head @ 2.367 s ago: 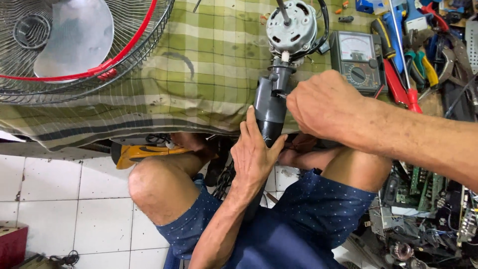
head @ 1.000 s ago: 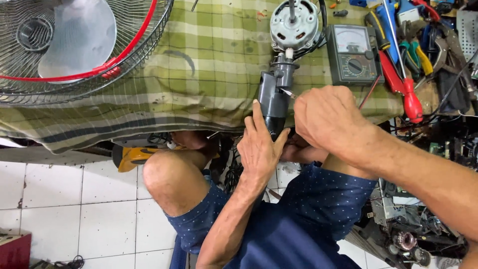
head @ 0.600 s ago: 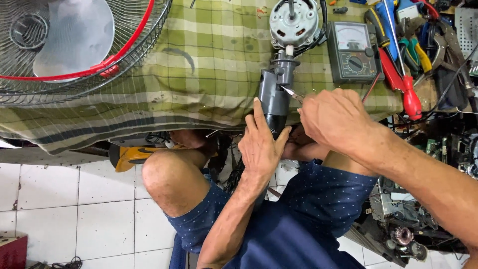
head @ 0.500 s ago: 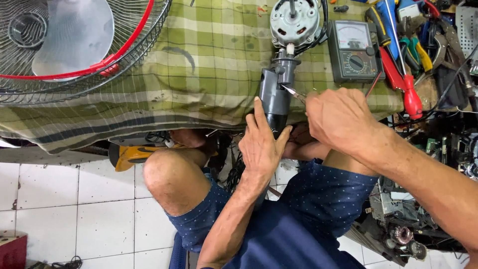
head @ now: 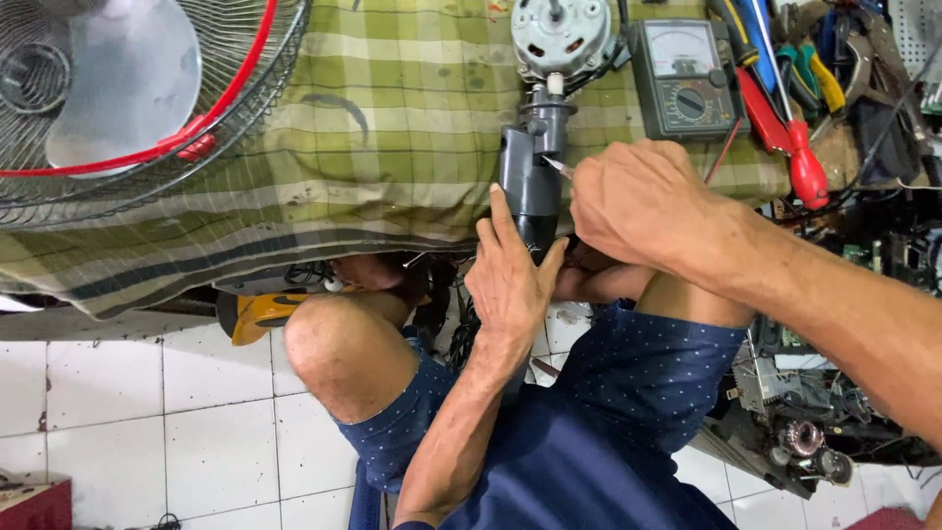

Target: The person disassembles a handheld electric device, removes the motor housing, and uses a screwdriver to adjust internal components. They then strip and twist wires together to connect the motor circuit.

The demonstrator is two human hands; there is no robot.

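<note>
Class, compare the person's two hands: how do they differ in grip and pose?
The left hand wraps around the grey housing, palm against it, fingers pointing up the table. The right hand is closed in a fist over a thin metal tool, its tip at the housing. The left hand comes from below, the right from the side. Both are bare and meet at the housing.

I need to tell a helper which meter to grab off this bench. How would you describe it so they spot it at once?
Start at the green checked cloth covering the bench and follow its far edge right, past the round grey fan motor. Just right of the motor lies the analogue meter: a dark flat box with a pale needle scale and a round dial, unlike the long-handled tools beside it.
</note>
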